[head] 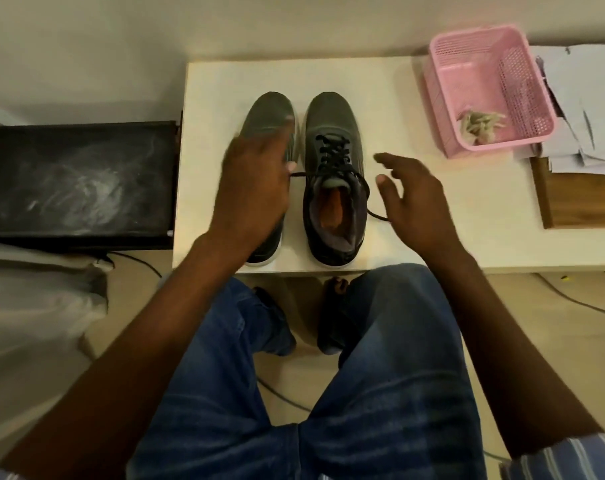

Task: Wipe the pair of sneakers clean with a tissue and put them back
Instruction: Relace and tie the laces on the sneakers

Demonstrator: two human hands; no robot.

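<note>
While both hands are off a tissue, main risk: wiping never starts, or the loose lace gets snagged and drags a shoe toward the desk (225,77) front edge. Left sneaker (271,114) and right sneaker (334,174) sit side by side mid-desk, long axes front-to-back, toes to the back edge, heels at front edge. Left hand (256,181), fingers spread, over left sneaker; contact unclear. Right hand (410,202) open, empty, beside right sneaker. Crumpled tissue (478,124) lies in pink basket (448,91), back right.
</note>
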